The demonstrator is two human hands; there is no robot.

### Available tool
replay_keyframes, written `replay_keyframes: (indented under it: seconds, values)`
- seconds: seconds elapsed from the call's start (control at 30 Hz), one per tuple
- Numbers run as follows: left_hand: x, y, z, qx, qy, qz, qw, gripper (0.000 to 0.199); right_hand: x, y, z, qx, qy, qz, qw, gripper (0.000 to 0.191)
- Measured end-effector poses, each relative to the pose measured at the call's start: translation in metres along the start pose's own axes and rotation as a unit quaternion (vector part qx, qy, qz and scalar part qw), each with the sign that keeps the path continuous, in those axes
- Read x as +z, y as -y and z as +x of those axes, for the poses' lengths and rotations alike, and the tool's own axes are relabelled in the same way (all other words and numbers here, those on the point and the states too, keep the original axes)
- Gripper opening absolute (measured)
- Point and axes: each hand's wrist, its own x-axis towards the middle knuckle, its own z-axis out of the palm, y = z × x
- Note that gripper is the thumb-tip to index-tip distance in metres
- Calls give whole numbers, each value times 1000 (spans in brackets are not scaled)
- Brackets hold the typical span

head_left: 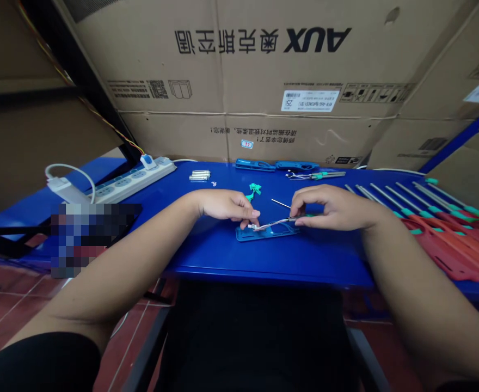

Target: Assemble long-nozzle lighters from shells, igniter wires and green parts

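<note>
My left hand (229, 207) is closed in a pinch at the small white connector end of some thin wires (275, 222). My right hand (331, 208) pinches a slim metal probe, from which those wires run left; its grip hides part of the probe. Just below both hands lies a blue plastic casing half (245, 234), flat on the blue table (272, 261). A loose metal rod (281, 203) shows beside my right fingertips. Small green plastic pieces (255, 190) lie just beyond my left hand.
Blue casings (256, 165) and wired probes (329, 175) lie along the back. Small silvery cylinders (200, 175) are at back left, near a white power strip (131, 182). Several red-handled probes (439, 239) cover the right side. A cardboard wall (239, 71) stands behind.
</note>
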Motion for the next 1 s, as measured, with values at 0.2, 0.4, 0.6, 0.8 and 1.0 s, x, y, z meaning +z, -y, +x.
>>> replay_keyframes:
  seconds: [0.2,0.4,0.6,0.8,1.0]
  values:
    - [-1,2,-1,21,12,-9,1000,29,1,3,2,15,28,7,999,19]
    - [2,-5,0,-6,10,15,1000,31,6,3,3,33,93,14,995,16]
    - [5,-6,0,-10,-41,60,997,20,17,1,6,79,182,0,980,10]
    - [11,-15,-1,2,11,165,986,20,21,3,9,89,193,-41,976,15]
    - [15,-21,-1,19,-3,184,983,21,20,4,11,45,119,-41,991,18]
